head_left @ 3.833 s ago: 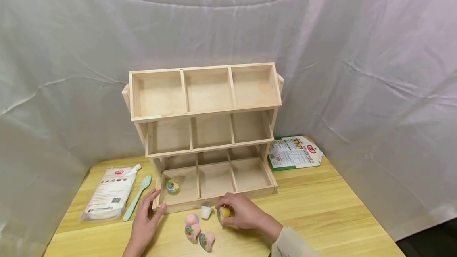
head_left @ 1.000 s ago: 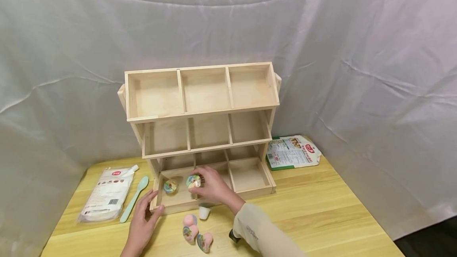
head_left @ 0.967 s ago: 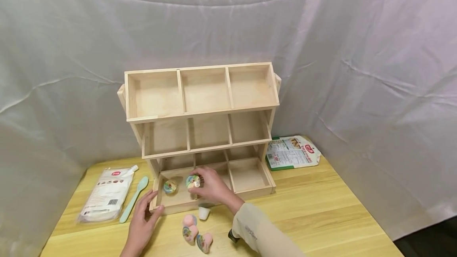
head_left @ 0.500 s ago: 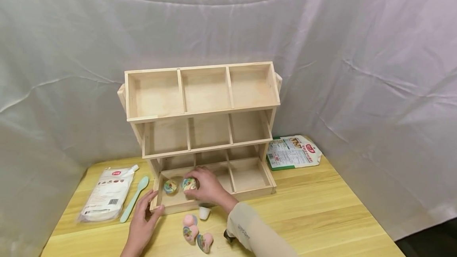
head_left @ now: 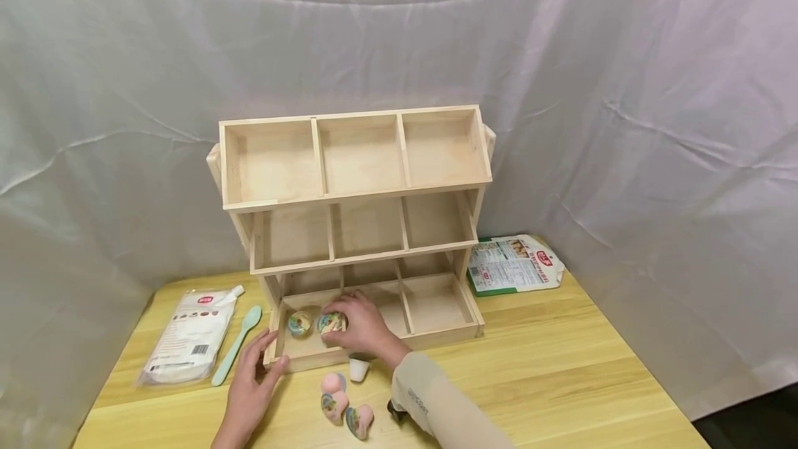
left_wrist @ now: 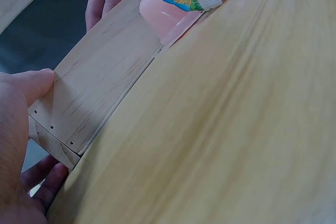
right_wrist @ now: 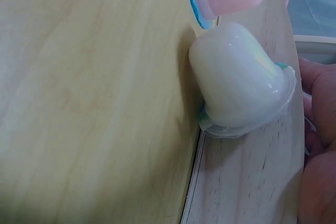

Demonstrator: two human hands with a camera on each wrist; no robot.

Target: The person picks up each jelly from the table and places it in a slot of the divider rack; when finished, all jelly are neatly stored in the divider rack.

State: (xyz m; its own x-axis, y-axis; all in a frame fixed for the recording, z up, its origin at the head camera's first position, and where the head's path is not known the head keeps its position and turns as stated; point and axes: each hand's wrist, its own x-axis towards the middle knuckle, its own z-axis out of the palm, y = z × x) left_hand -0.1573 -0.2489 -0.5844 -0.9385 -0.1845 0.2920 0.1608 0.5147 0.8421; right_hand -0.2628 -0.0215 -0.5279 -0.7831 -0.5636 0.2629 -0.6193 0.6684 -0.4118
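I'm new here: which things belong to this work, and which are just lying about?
Likely in use:
wooden rack, its corner gripped by the left hand
lidded cup in the right hand
another cup beside it, in the bottom-left compartment
white cup and three pink cups, in front of the rack

Likely just lying about:
white pouch
green spoon
printed packet

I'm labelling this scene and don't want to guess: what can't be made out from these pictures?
Head view: the right side of the cup in the right hand, covered by that hand.
Head view: the fine print on the white pouch, too small to read.
Left wrist view: the top of the pink cup, cut off by the upper edge.
Right wrist view: the lid label of the white cup, hidden behind its body.
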